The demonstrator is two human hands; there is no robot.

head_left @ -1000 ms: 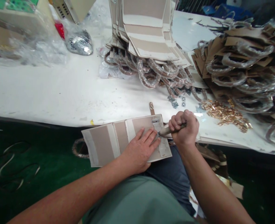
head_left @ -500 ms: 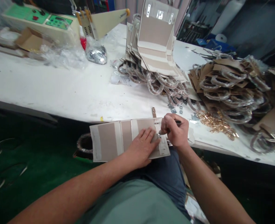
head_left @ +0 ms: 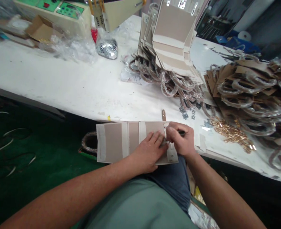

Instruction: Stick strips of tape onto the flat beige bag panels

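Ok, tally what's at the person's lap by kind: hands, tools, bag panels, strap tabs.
Hands: 2, left hand and right hand
Tools: 1, small tool
Bag panels: 1, beige panel
Strap tabs: 1, tan strap tab
Total: 5

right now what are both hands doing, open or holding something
Left hand: open, flat on the beige bag panel.
Right hand: closed, gripping a dark-handled tool.
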